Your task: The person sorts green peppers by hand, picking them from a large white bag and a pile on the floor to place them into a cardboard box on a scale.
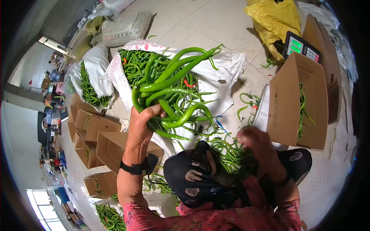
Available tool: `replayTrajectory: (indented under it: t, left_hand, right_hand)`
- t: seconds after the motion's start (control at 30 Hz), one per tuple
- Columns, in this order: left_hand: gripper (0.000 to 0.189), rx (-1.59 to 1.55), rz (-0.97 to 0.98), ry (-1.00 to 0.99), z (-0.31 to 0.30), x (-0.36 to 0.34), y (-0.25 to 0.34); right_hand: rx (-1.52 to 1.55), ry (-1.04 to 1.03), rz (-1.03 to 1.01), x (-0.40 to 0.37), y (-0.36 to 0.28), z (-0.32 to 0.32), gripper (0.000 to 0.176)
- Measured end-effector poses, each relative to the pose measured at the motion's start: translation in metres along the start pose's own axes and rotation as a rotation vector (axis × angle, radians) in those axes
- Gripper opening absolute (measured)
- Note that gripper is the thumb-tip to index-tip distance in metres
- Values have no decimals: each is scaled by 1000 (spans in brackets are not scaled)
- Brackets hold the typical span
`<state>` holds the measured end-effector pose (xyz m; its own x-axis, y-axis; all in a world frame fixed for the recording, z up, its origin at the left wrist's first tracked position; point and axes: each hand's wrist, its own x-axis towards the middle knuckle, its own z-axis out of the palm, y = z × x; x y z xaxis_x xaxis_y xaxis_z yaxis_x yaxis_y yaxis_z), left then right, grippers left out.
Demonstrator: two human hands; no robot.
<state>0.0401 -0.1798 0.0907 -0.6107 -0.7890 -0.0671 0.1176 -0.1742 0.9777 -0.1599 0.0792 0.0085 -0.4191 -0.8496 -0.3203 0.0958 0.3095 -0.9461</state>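
A bunch of long green chili peppers (169,82) is clasped in my left hand (148,114), raised over a white woven sack (221,65) heaped with more green peppers and a few red ones. My right hand (255,140), smeared by motion, is above loose peppers (228,156) near my lap; its fingers do not show clearly. Just right of that hand stands a cardboard box (283,102) with some peppers inside. A blue pen-like thing (222,126) lies on the sack's edge between my hands.
A scale display (302,48) with green digits stands behind the box, beside a yellow bag (274,19). To the left are several open cardboard boxes (111,148) and another white sack of peppers (98,71). A full printed sack (129,29) lies at the back.
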Motion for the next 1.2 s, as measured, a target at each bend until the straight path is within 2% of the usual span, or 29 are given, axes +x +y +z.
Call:
replayTrajectory:
  t: [0.1, 0.17, 0.23, 0.3, 0.37, 0.4, 0.47, 0.57, 0.63, 0.77, 0.83, 0.87, 1.0, 1.1, 1.2]
  left_hand:
    - [38, -33, 3, 8, 21, -27, 20]
    - [40, -47, -11, 0, 28, -45, 24]
    - [43, -27, -28, -57, 42, -63, 28]
    - [43, -21, -36, -80, 57, -81, 20]
    - [35, 85, -105, -96, 62, -98, 5]
    - [32, 100, -82, -55, 69, -105, -3]
    - [27, 69, -61, 3, 76, -116, -21]
    - [30, -5, -74, 64, 83, -127, -49]
    - [40, 167, 32, 99, 96, -131, -70]
    - [41, 138, -6, -17, 106, -133, -88]
    - [40, -152, -68, -73, 104, -131, -100]
    - [39, -172, -77, -97, 101, -129, -108]
    - [40, 59, -48, -62, 107, -128, -121]
    - [40, 175, 33, 34, 108, -129, -122]
    - [40, 111, 24, 53, 102, -128, -124]
  right_hand:
    - [57, -23, -140, 11, -26, -7, 33]
    - [310, -120, -129, 15, -63, 2, 38]
    - [467, -184, -205, 17, -95, 20, 40]
    - [964, -432, -203, 37, -108, 42, 37]
    - [959, -367, -172, 42, -109, 50, 30]
    - [1039, -426, -171, 46, -104, 50, 24]
    - [1030, -387, -102, 40, -97, 43, 22]
    - [1041, -328, -32, 26, -78, 31, 21]
    - [1149, -369, -29, 15, -69, 21, 21]
    - [1183, -415, -133, 4, -38, 10, 26]
    - [951, -401, -68, -4, -30, 7, 34]
    - [1008, -425, -49, -2, -24, 5, 35]
    - [1026, -439, -72, 2, -10, -19, 37]
    - [894, -392, -69, -6, -17, -32, 42]
    - [885, -164, 43, -13, -26, -41, 46]
